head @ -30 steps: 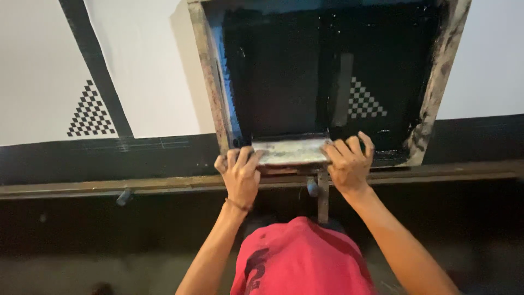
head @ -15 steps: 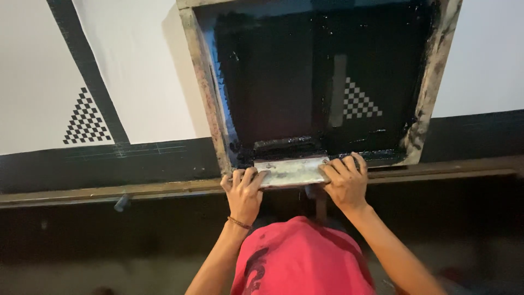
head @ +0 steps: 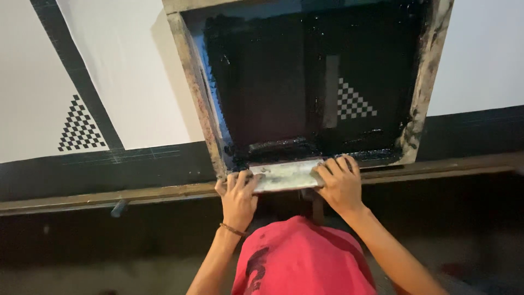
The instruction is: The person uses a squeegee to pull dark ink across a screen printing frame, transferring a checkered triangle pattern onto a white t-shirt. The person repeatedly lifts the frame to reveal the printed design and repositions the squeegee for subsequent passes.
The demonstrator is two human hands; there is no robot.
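Head view: both hands (head: pixel 289 191) grip a flat squeegee (head: pixel 285 175) (ink-smeared) inside wooden-framed screen (head: pixel 192 87).

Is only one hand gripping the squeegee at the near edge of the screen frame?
No, both the left hand and the right hand grip the pale squeegee, one at each end, at the near edge of the ink-covered screen frame.

Two bare forearms are seen, with no sleeves reaching the wrists. A thin cord bracelet (head: pixel 233 230) is worn around the wrist of the left hand (head: pixel 238 198). Nothing is worn on the right hand (head: pixel 339 184), and no rings can be made out on either one. Below, a red shirt (head: pixel 303 262) is worn, marked with dark smudges on its front.
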